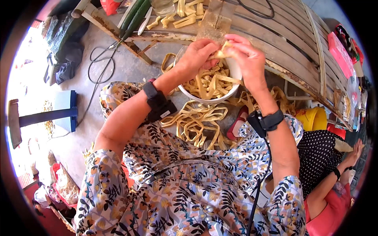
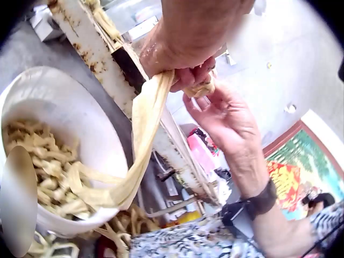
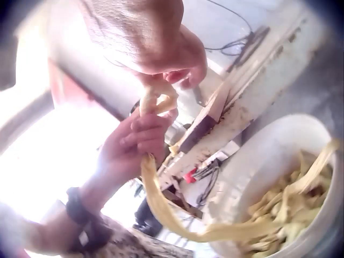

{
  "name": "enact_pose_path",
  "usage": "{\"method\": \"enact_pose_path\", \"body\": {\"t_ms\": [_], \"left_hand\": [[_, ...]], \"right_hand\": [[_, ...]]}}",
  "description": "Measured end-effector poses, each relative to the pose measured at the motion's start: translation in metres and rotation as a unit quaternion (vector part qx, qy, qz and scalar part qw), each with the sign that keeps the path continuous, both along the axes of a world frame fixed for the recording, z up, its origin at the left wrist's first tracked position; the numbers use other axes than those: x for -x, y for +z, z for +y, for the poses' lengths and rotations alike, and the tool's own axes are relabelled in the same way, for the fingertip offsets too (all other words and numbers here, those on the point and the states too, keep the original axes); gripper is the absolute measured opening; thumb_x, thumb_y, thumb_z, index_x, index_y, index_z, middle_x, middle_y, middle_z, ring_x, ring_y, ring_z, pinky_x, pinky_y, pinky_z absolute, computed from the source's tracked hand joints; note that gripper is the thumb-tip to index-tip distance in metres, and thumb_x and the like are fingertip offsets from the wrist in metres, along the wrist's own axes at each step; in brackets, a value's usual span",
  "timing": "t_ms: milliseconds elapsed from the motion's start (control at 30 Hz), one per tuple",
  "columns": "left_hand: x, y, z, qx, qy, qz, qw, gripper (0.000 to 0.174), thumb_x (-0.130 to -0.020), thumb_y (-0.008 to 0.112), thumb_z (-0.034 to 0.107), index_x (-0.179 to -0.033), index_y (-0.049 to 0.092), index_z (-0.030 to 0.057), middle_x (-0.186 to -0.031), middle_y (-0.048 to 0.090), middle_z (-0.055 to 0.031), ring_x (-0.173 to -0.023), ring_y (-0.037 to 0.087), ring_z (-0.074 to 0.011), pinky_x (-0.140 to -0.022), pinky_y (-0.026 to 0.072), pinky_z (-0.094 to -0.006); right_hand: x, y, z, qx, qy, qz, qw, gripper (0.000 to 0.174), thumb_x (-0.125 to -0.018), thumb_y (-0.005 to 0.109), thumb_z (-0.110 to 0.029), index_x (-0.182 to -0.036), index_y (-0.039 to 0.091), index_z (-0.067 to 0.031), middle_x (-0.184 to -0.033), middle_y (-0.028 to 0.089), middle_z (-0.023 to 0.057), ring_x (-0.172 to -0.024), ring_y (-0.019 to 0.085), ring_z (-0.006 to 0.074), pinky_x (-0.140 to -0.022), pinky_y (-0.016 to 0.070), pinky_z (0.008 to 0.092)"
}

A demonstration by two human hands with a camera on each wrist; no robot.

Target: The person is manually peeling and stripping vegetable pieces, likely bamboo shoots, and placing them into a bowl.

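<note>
Both hands are raised over a white bucket (image 1: 189, 95) of yellowish strips. A long strip (image 2: 144, 126) hangs from the left hand (image 2: 188, 43) down into the bucket, and that hand (image 1: 193, 59) grips it with curled fingers. The right hand (image 1: 249, 63) pinches the looped, folded upper end (image 1: 224, 51) of the same strip, close beside the left fingertips. In the right wrist view the loop (image 3: 156, 101) shows between the left hand (image 3: 134, 141) and the right hand (image 3: 145, 40). Tangled strips (image 1: 197, 122) lie on the floor below the bucket.
A slatted bench (image 1: 283, 39) with a rusty edge stands beyond the bucket, holding knotted pieces (image 1: 187, 19), green cucumbers (image 1: 134, 19) and a white-handled tool (image 1: 145, 21). A cable (image 1: 101, 59) lies on the floor at left. A yellow bucket (image 1: 312, 118) and another person (image 1: 328, 188) are at right.
</note>
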State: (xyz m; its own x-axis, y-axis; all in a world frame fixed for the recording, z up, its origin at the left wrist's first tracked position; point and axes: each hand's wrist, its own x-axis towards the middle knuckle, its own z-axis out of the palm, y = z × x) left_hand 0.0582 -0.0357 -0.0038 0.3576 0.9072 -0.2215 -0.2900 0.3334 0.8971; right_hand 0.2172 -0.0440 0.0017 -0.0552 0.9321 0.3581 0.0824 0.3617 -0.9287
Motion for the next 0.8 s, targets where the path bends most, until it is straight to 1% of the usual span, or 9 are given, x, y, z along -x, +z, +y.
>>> {"method": "enact_pose_path", "body": {"t_ms": [33,100,133,233,333,433,533,567,800], "left_hand": [[0.000,0.009,-0.003,0.027,-0.019,-0.035,0.999,0.023,-0.083,0.057,0.024,-0.090,0.054,0.0025,-0.072,0.051,0.0011,-0.056,0.043,-0.0043,-0.050,0.0372,-0.0157],[0.001,0.010,-0.005,0.018,-0.057,-0.017,0.998,0.023,-0.086,0.055,0.025,-0.092,0.054,0.0025,-0.063,0.043,0.0043,-0.050,0.033,-0.0027,-0.046,0.0268,-0.0169],[0.002,0.010,-0.005,0.014,-0.076,-0.006,0.997,0.024,-0.087,0.053,0.026,-0.093,0.054,0.0024,-0.058,0.038,0.0059,-0.047,0.029,-0.0018,-0.044,0.0216,-0.0174],[0.007,0.006,-0.004,0.010,-0.117,0.019,0.993,0.021,-0.088,0.051,0.024,-0.088,0.056,0.0037,-0.058,0.036,0.0069,-0.046,0.026,-0.0014,-0.044,0.0208,-0.0176],[0.018,-0.001,-0.001,0.053,-0.161,-0.047,0.984,0.021,-0.087,0.053,0.020,-0.083,0.058,-0.0004,-0.059,0.042,0.0052,-0.048,0.030,-0.0015,-0.043,0.0231,-0.0162],[0.021,-0.004,0.001,0.052,-0.166,-0.033,0.984,0.022,-0.090,0.048,0.023,-0.086,0.057,0.0035,-0.055,0.034,0.0089,-0.046,0.025,-0.0012,-0.043,0.0199,-0.0167],[0.015,0.002,-0.003,0.055,-0.186,-0.026,0.981,0.022,-0.090,0.048,0.023,-0.083,0.056,0.0037,-0.053,0.034,0.0094,-0.044,0.024,-0.0009,-0.042,0.0195,-0.0162],[0.016,0.002,-0.002,0.066,-0.193,-0.038,0.978,0.022,-0.090,0.048,0.022,-0.083,0.057,0.0028,-0.054,0.036,0.0085,-0.044,0.025,-0.0010,-0.041,0.0197,-0.0160],[0.030,-0.004,0.016,0.092,-0.234,-0.077,0.965,0.024,-0.089,0.050,0.022,-0.083,0.057,0.0004,-0.056,0.042,0.0060,-0.044,0.030,-0.0016,-0.041,0.0234,-0.0161]], "right_hand": [[-0.005,0.001,0.003,0.065,0.006,0.079,0.995,0.013,-0.071,0.063,-0.001,-0.083,0.065,0.0035,-0.104,0.060,0.0073,-0.086,0.056,0.0143,-0.076,0.0460,0.0256],[-0.013,0.011,0.008,0.186,-0.032,0.211,0.959,0.014,-0.074,0.063,-0.003,-0.086,0.065,0.0033,-0.104,0.060,0.0072,-0.084,0.056,0.0117,-0.075,0.0467,0.0242],[-0.017,0.012,0.008,0.193,-0.039,0.211,0.958,0.014,-0.075,0.063,-0.004,-0.086,0.065,0.0031,-0.103,0.060,0.0074,-0.083,0.057,0.0112,-0.075,0.0470,0.0237],[-0.029,0.009,0.010,0.214,-0.055,0.196,0.955,0.017,-0.078,0.063,-0.009,-0.092,0.065,0.0015,-0.103,0.061,0.0085,-0.082,0.057,0.0098,-0.072,0.0484,0.0221],[-0.030,0.010,0.009,0.239,0.029,0.160,0.957,0.021,-0.078,0.064,-0.012,-0.095,0.062,0.0005,-0.098,0.062,0.0081,-0.082,0.057,0.0093,-0.067,0.0492,0.0220],[-0.022,0.014,0.000,0.313,0.086,0.045,0.945,0.022,-0.078,0.064,-0.015,-0.094,0.060,-0.0008,-0.086,0.062,0.0070,-0.072,0.055,0.0068,-0.058,0.0465,0.0186],[-0.005,-0.001,-0.003,0.288,0.142,0.119,0.939,0.020,-0.078,0.064,-0.015,-0.092,0.059,-0.0022,-0.075,0.060,0.0051,-0.057,0.049,0.0034,-0.047,0.0385,0.0156],[-0.002,0.004,-0.006,0.289,0.141,0.161,0.933,0.017,-0.078,0.063,-0.013,-0.090,0.059,-0.0018,-0.068,0.056,0.0022,-0.048,0.040,0.0012,-0.041,0.0287,0.0145],[-0.012,0.005,0.002,0.334,0.110,0.226,0.908,0.013,-0.078,0.063,-0.012,-0.083,0.059,-0.0011,-0.062,0.048,-0.0017,-0.046,0.036,0.0011,-0.040,0.0256,0.0148]]}}
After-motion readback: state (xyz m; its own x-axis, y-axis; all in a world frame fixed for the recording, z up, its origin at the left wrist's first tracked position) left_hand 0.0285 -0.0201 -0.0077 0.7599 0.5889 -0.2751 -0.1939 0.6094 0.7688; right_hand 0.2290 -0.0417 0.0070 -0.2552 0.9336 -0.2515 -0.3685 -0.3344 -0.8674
